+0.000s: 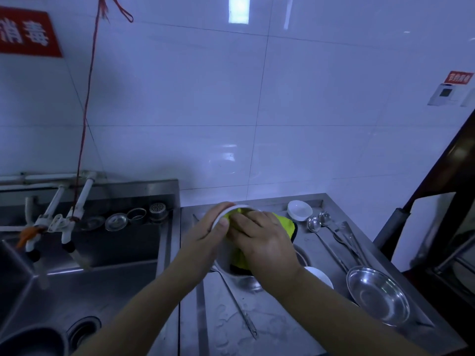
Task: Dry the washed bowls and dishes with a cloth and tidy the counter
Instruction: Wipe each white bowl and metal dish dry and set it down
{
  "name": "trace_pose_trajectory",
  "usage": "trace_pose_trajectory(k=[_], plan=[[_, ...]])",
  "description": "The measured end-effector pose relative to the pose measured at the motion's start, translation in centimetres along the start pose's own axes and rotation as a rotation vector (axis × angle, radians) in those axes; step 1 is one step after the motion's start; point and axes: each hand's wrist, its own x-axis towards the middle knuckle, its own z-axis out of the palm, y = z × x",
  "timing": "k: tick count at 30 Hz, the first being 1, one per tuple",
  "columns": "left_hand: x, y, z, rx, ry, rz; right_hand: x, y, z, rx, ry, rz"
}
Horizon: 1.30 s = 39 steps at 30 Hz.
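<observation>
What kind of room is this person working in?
Probably a canteen or restaurant kitchen's washing-up corner: a steel sink with taps, a steel counter holding ladles and a metal bowl, and tiled walls.

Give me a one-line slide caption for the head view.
Left hand holds a bowl while right hand wipes it with a yellow cloth.
</observation>
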Motion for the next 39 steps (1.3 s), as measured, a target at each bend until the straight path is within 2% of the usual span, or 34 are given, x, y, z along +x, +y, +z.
trace_pose_trajectory(k=[5, 10, 15, 19, 21, 24, 27, 30, 33, 36, 39], plan=[[0.6, 0.5, -0.8, 0.014, 0.04, 0.003, 0.0, -1.6, 1.1, 0.178, -0.04, -0.032], [1.0, 0.7, -1.8, 0.092, -0.014, -0.009, -1.0, 0.9, 0.1, 0.159, -0.165, -0.312], [1.6, 0.6, -2.1, 0.137, -0.196, -0.104, -0.4, 4.2, -0.2, 0.041, -0.199, -0.569], [2.6, 1.0, -2.3, 0.045, -0.417, -0.31, 0.7, 5.3, -0.3, -0.023, -0.119, -0.753], [2.6, 1.1, -2.4, 0.017, -0.479, -0.326, 0.8, 5.2, -0.4, -0.025, -0.089, -0.772], [2.2, 0.7, -2.3, -0.014, -0.403, -0.231, 0.3, 4.6, -0.2, -0.009, -0.046, -0.627], [2.0, 0.7, -1.9, 0.082, -0.167, -0.093, -0.4, 3.8, 0.2, -0.02, -0.042, -0.361], [1.9, 0.8, -1.4, 0.117, 0.068, -0.041, -1.0, 2.0, 0.5, -0.023, -0.048, -0.12], [1.8, 0.6, -0.6, 0.073, 0.226, 0.002, -1.1, -1.1, 0.9, 0.133, -0.012, 0.117], [1.9, 1.0, 0.1, 0.008, 0.3, 0.097, -0.9, -3.9, 1.6, 0.292, 0.021, 0.222], [2.2, 1.5, -0.4, 0.053, 0.257, 0.136, -0.8, -3.6, 2.1, 0.219, 0.08, 0.162]])
